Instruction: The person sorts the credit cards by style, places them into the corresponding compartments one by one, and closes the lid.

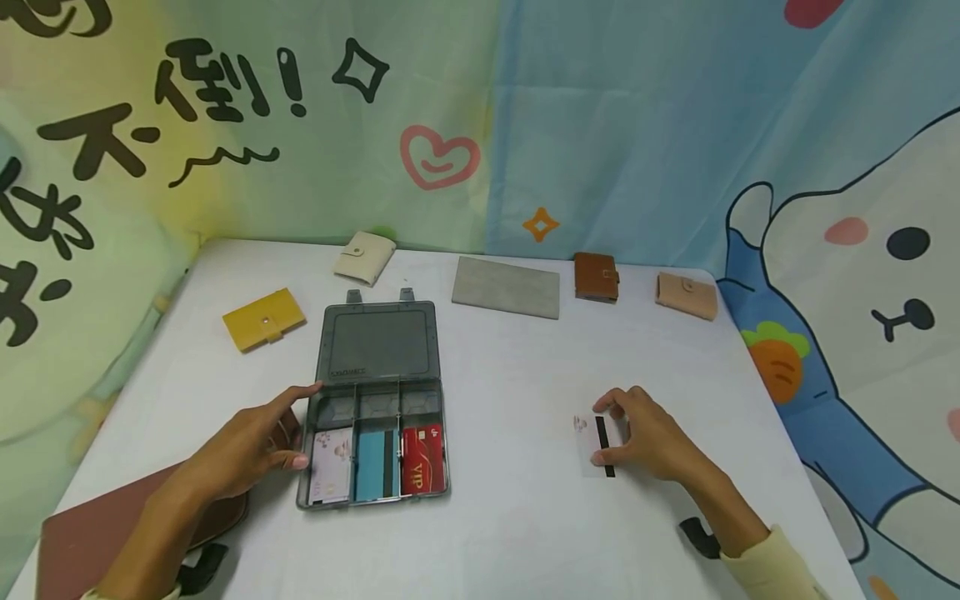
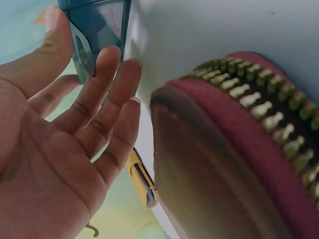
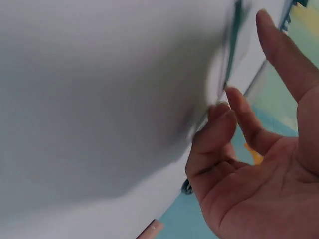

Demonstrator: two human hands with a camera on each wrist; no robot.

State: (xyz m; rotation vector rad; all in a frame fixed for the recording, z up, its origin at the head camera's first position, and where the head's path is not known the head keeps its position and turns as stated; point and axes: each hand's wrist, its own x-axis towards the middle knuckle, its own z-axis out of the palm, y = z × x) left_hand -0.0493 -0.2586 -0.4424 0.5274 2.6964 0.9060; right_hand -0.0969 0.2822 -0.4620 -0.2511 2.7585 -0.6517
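An open dark grey translucent plastic case lies on the table with its lid folded back. Its compartments hold a pale patterned card, a blue card with a dark stripe, and a red VIP card. My left hand touches the case's left side with its thumb and index fingertip, its fingers loosely extended in the left wrist view. Farther right, my right hand holds a clear card with a black stripe between thumb and bent fingers, low over the table; the hand partly covers it.
A brown zippered pouch lies under my left forearm. Toward the back are a yellow wallet, a cream wallet, a flat grey wallet, a brown wallet and a tan wallet. A printed curtain hangs behind.
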